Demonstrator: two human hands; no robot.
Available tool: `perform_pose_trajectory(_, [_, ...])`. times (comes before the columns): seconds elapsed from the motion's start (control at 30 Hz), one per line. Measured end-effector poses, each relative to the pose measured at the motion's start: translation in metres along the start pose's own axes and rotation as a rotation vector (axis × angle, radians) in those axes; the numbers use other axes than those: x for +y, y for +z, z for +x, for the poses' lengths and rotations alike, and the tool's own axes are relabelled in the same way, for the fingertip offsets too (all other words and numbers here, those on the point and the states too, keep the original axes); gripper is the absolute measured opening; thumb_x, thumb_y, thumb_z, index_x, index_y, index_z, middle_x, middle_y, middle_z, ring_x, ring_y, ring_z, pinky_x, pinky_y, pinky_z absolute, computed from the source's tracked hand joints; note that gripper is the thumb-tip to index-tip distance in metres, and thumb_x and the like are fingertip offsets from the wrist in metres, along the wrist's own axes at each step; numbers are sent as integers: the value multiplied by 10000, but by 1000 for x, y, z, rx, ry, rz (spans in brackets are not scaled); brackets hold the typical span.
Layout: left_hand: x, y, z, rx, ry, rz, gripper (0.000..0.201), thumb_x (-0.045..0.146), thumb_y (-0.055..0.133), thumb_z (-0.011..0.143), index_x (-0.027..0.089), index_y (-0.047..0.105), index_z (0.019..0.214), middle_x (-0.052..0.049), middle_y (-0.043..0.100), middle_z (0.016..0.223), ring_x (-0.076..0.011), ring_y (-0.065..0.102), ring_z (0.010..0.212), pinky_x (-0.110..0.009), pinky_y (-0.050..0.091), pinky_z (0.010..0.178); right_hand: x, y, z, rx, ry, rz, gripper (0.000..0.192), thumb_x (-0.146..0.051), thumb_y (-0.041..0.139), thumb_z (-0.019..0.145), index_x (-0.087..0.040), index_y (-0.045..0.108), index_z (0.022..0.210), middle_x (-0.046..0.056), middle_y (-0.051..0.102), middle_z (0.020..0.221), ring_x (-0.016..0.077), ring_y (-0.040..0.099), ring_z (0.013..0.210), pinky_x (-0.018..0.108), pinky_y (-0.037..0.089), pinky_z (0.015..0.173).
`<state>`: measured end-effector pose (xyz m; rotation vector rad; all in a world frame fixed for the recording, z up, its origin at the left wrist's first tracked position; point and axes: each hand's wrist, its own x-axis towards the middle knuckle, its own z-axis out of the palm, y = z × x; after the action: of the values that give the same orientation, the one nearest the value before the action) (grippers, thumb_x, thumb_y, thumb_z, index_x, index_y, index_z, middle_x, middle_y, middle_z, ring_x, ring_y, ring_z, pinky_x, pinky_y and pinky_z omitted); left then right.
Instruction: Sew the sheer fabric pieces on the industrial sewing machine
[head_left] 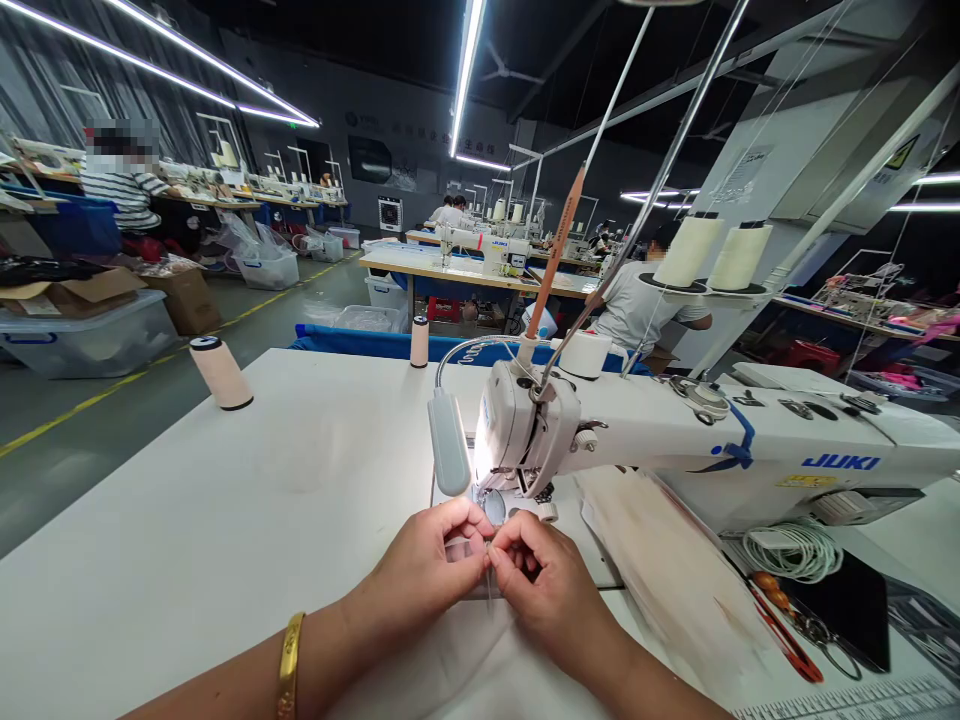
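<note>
- The white table (225, 520) fills our view from nine o'clock round to six, bare across most of its left side.
- The sewing machine (675, 440) stretches from the centre out to three o'clock, its head end lit by the small lamp (448, 440) on a bent neck.
- A strip of pale cloth (667, 570) lies at four o'clock, running under the machine's arm toward us.
- Our left hand (424, 575) sits at six o'clock, thumb and forefinger pinched together; a gold bangle (289, 665) circles that wrist.
- Our right hand (547, 590) meets it just to the right, fingertips likewise pinched, the two hands touching.
- Two thread cones (221, 372) stand apart at ten and twelve o'clock on the table; scissors (787, 625) lie at four o'clock.
- The thread (489, 575) is the smallest thing: a fine strand held between both pinches, just in front of the needle area (525, 490).
- We judge the threading barely begun: the strand is in hand, but whether it has passed the needle we cannot tell.
</note>
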<state>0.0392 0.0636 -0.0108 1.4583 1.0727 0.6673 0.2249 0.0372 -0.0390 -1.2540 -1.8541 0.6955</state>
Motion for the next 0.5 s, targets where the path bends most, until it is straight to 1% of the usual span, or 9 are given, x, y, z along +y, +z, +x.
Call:
perform_pose_trajectory(0.07, [0,-1,0,-14,-15,24,215,358,680,741,198,639,879,42,568,747,-121,428,630,-220,317,505,0,0,0,4,-3,-7,156,-287,544,956,-238,595,816,-26,618,721,155,548,654,267,393,597])
perform_pose_trajectory(0.13, [-1,-1,-1,-7,-11,56,190,371,680,749,201,616,805,41,549,728,-125,426,627,-230,320,514,-1,0,0,8,-11,-15,159,-291,541,956,-239,590,814,-26,617,714,155,549,646,266,394,589])
perform_pose_trajectory(0.23, [-2,-2,-1,26,37,118,193,373,658,767,216,553,729,47,511,688,-142,450,641,-253,350,557,0,-1,-1,14,-25,-31,143,-281,542,941,-242,582,809,-26,619,706,156,552,638,268,396,586])
perform_pose_trajectory(0.27, [-2,-2,-1,44,66,154,191,366,648,772,218,544,716,41,523,695,-154,473,664,-263,367,582,1,0,-1,15,-22,-39,139,-276,541,937,-243,578,808,-26,620,705,158,555,639,269,399,589])
perform_pose_trajectory(0.4, [-7,-4,1,104,190,387,156,334,617,795,213,589,699,-21,651,846,-224,570,847,-314,412,710,2,3,0,9,4,-95,136,-250,513,932,-250,545,800,-26,616,702,169,565,649,280,414,615])
perform_pose_trajectory(0.5, [-12,-5,4,140,215,616,167,298,587,840,209,579,700,-44,666,871,-252,578,885,-356,404,766,4,8,5,-14,15,-204,149,-205,494,923,-249,502,781,-28,597,682,175,556,633,300,409,643])
